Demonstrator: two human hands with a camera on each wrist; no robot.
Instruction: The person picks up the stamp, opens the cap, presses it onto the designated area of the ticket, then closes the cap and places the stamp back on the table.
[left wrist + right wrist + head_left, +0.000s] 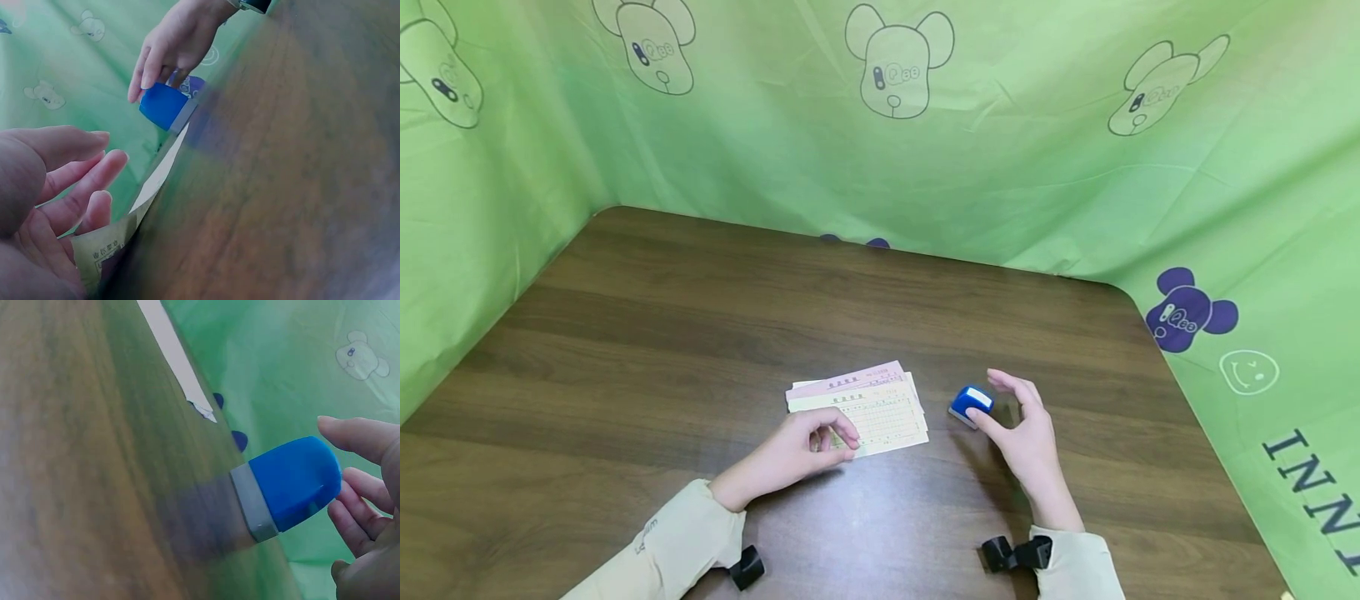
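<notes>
On the brown table stands a blue self-inking stamp point(972, 402) with a white label on top and a grey base point(253, 503). My right hand point(1027, 427) is around its right side, thumb overlapping the stamp's near edge in the head view. In the right wrist view the thumb and fingers are spread, with a gap between thumb and stamp. My left hand point(801, 450) is over the near left edge of a small fanned stack of printed slips point(887, 412), fingers loosely bent and thumb apart from them. A pink slip point(850, 382) shows behind the top pale yellow one.
The wood-grain table point(700, 317) is enclosed at the back and sides by a green curtain point(760, 150) printed with bear heads. Black straps with small camera mounts point(1017, 553) sit on the cream sleeves point(685, 533) at both wrists.
</notes>
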